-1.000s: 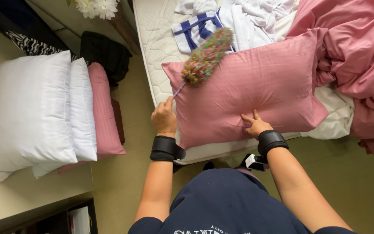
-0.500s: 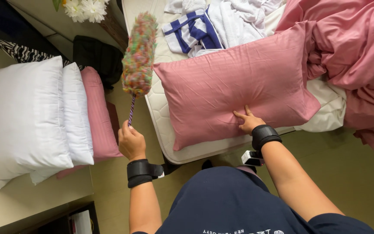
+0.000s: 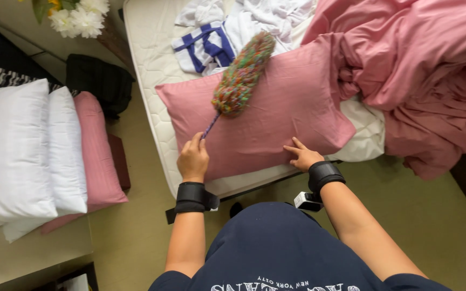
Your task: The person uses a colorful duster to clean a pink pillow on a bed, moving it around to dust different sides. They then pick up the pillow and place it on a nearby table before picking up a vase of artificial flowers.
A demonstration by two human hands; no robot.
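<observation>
Left hand (image 3: 192, 158) gripping duster (image 3: 242, 75), head lying on pillow (image 3: 276, 116) toward 1 o'clock. Right hand (image 3: 303, 156), fingers spread, pinning pillow; best kept flat, strokes light.

Bare mattress (image 3: 152, 70) lies open at ten o'clock of the pink pillow (image 3: 276, 113), while heaped pink bedding (image 3: 405, 70) crowds its two o'clock side.
</observation>
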